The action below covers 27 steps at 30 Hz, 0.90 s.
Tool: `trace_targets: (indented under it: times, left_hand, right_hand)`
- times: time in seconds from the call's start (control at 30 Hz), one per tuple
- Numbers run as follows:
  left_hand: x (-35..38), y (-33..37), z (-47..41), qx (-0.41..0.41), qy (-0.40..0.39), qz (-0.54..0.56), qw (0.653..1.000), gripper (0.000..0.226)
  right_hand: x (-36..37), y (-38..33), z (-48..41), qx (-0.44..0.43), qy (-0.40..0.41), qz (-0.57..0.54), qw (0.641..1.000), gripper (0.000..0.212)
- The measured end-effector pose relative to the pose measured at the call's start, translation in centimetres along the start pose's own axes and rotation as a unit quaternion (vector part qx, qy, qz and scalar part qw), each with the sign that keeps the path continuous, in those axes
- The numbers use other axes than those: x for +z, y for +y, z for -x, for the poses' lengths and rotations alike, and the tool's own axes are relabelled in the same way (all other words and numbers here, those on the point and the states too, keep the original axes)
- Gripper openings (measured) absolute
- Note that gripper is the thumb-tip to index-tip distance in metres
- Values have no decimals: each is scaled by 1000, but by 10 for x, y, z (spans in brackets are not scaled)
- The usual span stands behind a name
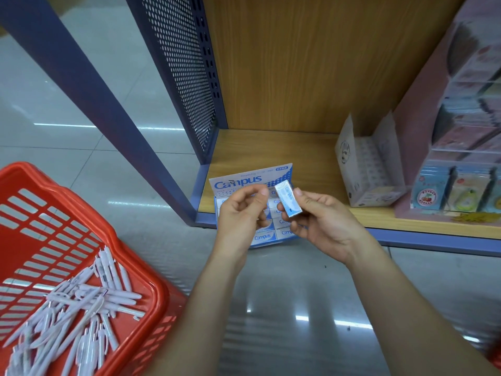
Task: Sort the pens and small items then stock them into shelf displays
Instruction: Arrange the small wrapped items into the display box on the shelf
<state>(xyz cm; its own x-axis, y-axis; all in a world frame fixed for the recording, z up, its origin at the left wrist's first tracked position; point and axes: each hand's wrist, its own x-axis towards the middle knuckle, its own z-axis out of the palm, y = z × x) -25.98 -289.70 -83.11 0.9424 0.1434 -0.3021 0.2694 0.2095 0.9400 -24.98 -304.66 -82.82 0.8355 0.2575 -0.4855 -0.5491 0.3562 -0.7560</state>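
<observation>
Right hand [320, 221] pinches the Campus eraser [288, 198], long axis tilted up-left; left hand [241, 210] curled, apparently empty, just beside it. Display box [252, 179] waits right behind both hands at the shelf [311, 158] edge.

The eraser [288, 200] is a small white block in a blue-and-white sleeve; it is tilted and pinched in the right hand [322, 226] at centre frame, just above the box [252, 178]; the box is a blue-and-white Campus display carton with its lid flap standing up; it lies at the front left corner of the wooden shelf [273, 150], its front past the shelf's edge; boxed erasers [262, 236] of the same kind fill it in rows, partly hidden; the pens [81, 302], slim and white, lie in a loose heap in the red basket [146, 270] at lower left.
</observation>
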Motion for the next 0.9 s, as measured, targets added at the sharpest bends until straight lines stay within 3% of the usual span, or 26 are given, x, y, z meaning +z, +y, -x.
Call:
trace_targets:
  times: [0.13, 0.33, 0.47, 0.67, 0.9]
  left_hand:
    - [-5, 3, -2, -12, -61, -54, 997, 23]
    - [-17, -7, -5, -10, -21, -102, 994, 13]
    - [-24, -12, -9, 3, 51, -75, 996, 11]
    - [-33, -22, -17, 8, 130, -83, 988, 15]
    - [-44, -36, -29, -4, 226, -139, 964, 13]
  right_hand:
    - [4, 6, -3, 13, -12, 73, 997, 22]
    - [11, 15, -12, -21, 0, 159, 987, 12]
    - [14, 18, -23, -23, 63, 161, 985, 28]
    - [21, 32, -40, -9, 113, 125, 986, 21]
    - [37, 48, -60, -28, 125, 221, 967, 21]
